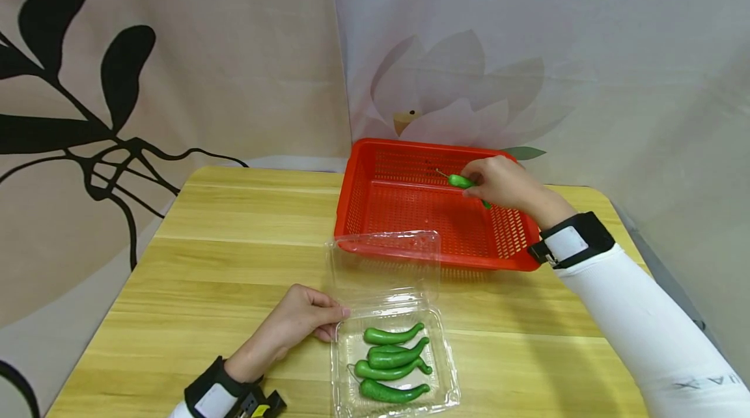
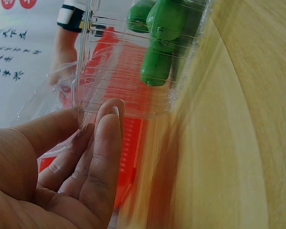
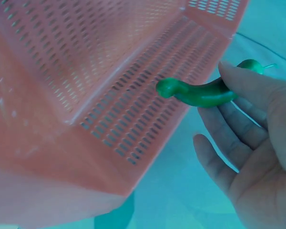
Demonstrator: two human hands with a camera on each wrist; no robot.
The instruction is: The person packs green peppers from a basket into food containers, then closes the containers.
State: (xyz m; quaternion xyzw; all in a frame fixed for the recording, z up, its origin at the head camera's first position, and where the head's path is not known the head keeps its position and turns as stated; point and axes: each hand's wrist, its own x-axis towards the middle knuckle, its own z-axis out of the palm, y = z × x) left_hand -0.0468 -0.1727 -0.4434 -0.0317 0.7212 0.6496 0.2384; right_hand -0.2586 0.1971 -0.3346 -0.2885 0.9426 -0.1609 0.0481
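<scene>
My right hand (image 1: 504,182) pinches one green chili pepper (image 1: 459,181) above the far right part of a red perforated plastic basket (image 1: 404,213). In the right wrist view the curved pepper (image 3: 200,97) sits between thumb and fingers, its blunt end pointing toward the slotted basket wall (image 3: 133,100). My left hand (image 1: 301,317) grips the left rim of a clear plastic clamshell box (image 1: 450,366) near its hinge, thumb and fingertips at the edge. Several green chili peppers (image 1: 391,359) lie side by side inside the box. Through its clear wall the left wrist view shows peppers (image 2: 157,67) too.
The box's clear lid (image 1: 383,275) stands folded back and overlaps the basket's near rim. Both containers rest on a light wooden table (image 1: 234,242). A patterned cloth backdrop (image 1: 263,66) hangs right behind the table's far edge and the basket.
</scene>
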